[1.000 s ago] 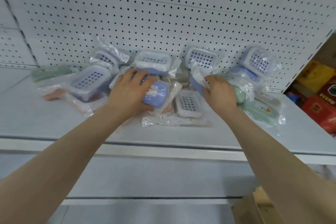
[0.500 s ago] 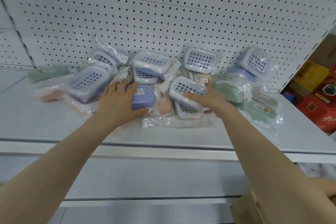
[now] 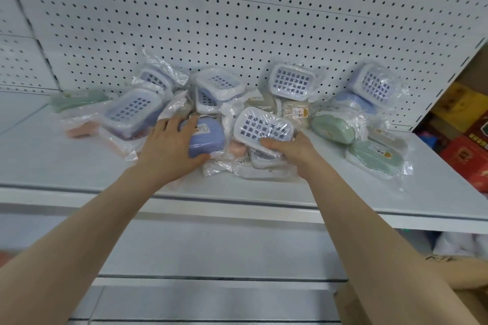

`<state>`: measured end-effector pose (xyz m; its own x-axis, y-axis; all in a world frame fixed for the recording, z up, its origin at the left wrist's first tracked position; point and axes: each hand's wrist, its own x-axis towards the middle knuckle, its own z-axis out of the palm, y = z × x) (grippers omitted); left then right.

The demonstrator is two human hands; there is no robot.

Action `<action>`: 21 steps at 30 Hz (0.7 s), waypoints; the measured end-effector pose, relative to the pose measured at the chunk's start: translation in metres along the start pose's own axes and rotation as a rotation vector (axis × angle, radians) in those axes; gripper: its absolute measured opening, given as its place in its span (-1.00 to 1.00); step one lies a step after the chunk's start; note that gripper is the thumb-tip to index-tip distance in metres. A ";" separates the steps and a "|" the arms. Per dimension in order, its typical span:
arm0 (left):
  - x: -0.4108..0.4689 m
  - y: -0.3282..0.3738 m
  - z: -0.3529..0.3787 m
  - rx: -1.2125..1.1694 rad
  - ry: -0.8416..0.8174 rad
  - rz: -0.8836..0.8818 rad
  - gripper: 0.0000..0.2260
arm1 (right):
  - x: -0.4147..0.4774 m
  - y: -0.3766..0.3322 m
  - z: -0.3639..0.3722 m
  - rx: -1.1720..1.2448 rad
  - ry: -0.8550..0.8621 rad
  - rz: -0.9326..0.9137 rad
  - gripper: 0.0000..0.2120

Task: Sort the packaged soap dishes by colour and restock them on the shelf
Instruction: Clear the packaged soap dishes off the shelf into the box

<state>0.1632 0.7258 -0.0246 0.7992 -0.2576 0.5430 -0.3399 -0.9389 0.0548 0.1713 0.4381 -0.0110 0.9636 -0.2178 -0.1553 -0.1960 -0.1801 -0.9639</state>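
A heap of plastic-wrapped soap dishes lies on the white shelf (image 3: 79,166) against the pegboard. My left hand (image 3: 169,148) grips a blue dish turned bottom up (image 3: 207,136) at the front of the heap. My right hand (image 3: 293,149) holds a blue dish with a white grid insert (image 3: 262,128), tilted up off the pile. More blue grid dishes (image 3: 132,111) sit behind and to the left. Green dishes (image 3: 332,125) lie at the right, one green dish (image 3: 76,99) at the far left, pink ones (image 3: 79,130) low in the heap, and beige dishes (image 3: 294,113) in the middle.
The shelf's front edge (image 3: 237,208) runs across below my wrists. A lower shelf (image 3: 211,253) sits under it. Red and yellow boxes (image 3: 467,134) stand at the right past the upright. A cardboard box (image 3: 459,295) shows at the bottom right.
My right hand moved left from the green dishes and took hold of the grid dish, lifting it slightly. My left hand drew the blue dish a little toward the front.
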 end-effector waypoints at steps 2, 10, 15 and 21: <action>-0.003 0.002 -0.002 -0.005 0.010 0.000 -0.24 | -0.002 -0.001 0.000 -0.027 -0.029 -0.021 -0.39; -0.008 0.011 -0.013 -0.005 0.104 -0.026 -0.24 | -0.027 -0.018 -0.007 -0.407 0.171 -0.292 -0.58; -0.020 0.018 -0.028 -0.070 0.194 -0.059 -0.22 | -0.057 -0.027 -0.010 -0.634 0.374 -0.550 -0.62; -0.057 -0.009 -0.059 -0.169 0.246 -0.097 -0.22 | -0.112 -0.036 0.034 -0.589 0.496 -0.793 -0.62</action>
<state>0.0913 0.7627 -0.0070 0.6952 -0.0863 0.7136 -0.3621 -0.8997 0.2439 0.0764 0.5018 0.0342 0.7002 -0.1750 0.6922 0.2620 -0.8389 -0.4771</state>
